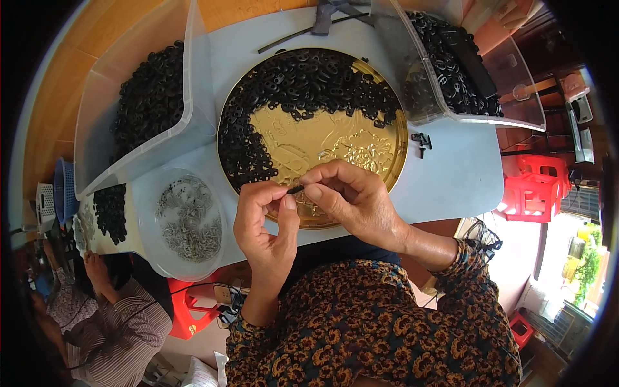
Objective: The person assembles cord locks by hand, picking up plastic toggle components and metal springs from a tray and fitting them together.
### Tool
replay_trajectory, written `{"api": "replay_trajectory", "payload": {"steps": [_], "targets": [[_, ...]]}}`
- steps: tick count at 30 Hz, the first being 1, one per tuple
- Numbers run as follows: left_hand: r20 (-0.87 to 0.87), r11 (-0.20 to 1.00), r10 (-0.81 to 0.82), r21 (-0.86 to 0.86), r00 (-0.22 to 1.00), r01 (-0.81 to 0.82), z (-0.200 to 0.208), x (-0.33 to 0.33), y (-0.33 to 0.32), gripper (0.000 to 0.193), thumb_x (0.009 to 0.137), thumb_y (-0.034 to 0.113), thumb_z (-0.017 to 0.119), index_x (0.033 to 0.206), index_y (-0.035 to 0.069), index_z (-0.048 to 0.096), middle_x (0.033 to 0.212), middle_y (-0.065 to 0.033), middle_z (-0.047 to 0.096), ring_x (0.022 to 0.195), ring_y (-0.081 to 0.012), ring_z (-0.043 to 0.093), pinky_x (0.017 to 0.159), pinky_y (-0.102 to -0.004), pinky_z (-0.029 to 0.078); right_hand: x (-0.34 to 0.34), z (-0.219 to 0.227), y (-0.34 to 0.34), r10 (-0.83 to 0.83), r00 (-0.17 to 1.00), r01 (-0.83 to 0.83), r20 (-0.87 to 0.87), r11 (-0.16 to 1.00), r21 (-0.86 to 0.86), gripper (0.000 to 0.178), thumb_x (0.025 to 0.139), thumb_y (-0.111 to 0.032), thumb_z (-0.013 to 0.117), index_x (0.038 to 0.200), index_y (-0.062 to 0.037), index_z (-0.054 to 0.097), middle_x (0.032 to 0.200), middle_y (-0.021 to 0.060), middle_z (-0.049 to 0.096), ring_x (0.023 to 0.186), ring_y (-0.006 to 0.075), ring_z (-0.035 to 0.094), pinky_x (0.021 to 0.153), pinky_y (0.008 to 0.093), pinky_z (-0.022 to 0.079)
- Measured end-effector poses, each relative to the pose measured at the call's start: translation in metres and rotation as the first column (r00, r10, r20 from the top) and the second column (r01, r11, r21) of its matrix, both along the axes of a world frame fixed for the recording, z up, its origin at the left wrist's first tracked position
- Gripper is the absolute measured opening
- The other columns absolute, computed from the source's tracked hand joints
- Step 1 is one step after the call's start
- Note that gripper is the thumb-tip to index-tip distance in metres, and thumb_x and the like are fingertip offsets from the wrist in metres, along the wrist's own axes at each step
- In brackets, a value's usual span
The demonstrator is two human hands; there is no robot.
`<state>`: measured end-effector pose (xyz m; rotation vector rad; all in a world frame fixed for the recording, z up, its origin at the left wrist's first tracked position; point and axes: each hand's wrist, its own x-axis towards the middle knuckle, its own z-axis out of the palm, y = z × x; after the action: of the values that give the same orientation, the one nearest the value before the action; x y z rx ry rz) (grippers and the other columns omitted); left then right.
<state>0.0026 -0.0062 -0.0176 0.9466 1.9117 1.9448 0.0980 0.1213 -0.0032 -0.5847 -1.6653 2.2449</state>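
Over the near edge of a round gold tray (303, 142), my left hand (265, 226) and my right hand (361, 205) meet fingertip to fingertip. Between them is a small black piece (295, 189), pinched by thumb and forefinger of both hands. Its exact shape is mostly covered by the fingers. Many small black plastic pieces with holes (303, 77) are heaped along the tray's far and left sides. The embossed gold bottom shows in the middle and to the right.
Clear plastic bins of black pieces stand at left (188, 109) and right (445, 106). A clear bowl (216, 238) of small silvery parts sits left of my hands. Small black parts (422, 143) lie right of the tray. Another person (122, 316) sits at lower left; red stools (532, 193) stand right.
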Motion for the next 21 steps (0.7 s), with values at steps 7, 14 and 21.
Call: {"api": "replay_trajectory", "payload": {"steps": [7, 14, 21], "targets": [[0.232, 0.994, -0.106, 0.045, 0.967, 0.098, -0.001, 0.007, -0.006, 0.010, 0.091, -0.004, 0.055, 0.101, -0.005, 0.056, 0.100, -0.0088, 0.056, 0.078, -0.0086, 0.054, 0.068, -0.0227, 0.047, 0.008, -0.017, -0.001, -0.006, 0.974, 0.147, -0.226, 0.777, 0.612, 0.017, 0.082, -0.004, 0.072, 0.095, -0.0027, 0.062, 0.094, 0.0090, 0.061, 0.074, 0.0141, 0.062, 0.061, 0.0262, 0.051], [0.297, 0.984, -0.176, 0.073, 0.938, 0.162, 0.008, 0.017, -0.012, 0.018, 0.095, -0.001, 0.051, 0.111, -0.007, 0.055, 0.107, -0.0112, 0.057, 0.092, -0.0147, 0.059, 0.081, -0.0263, 0.050, 0.007, -0.017, -0.005, 0.023, 0.930, 0.311, -0.366, 0.478, 0.822, 0.026, 0.073, -0.004, 0.079, 0.094, -0.0058, 0.063, 0.095, 0.0095, 0.060, 0.074, 0.0182, 0.064, 0.056, 0.0277, 0.051], [0.367, 0.989, -0.148, 0.060, 0.918, 0.135, 0.014, 0.021, -0.015, 0.017, 0.093, 0.000, 0.052, 0.108, -0.006, 0.058, 0.105, -0.0105, 0.060, 0.095, -0.0136, 0.056, 0.083, -0.0252, 0.044, 0.010, -0.018, -0.007, 0.010, 0.940, 0.282, -0.340, 0.538, 0.795, 0.025, 0.074, -0.003, 0.078, 0.094, -0.0033, 0.062, 0.095, 0.0105, 0.060, 0.073, 0.0187, 0.064, 0.056, 0.0273, 0.052]]}}
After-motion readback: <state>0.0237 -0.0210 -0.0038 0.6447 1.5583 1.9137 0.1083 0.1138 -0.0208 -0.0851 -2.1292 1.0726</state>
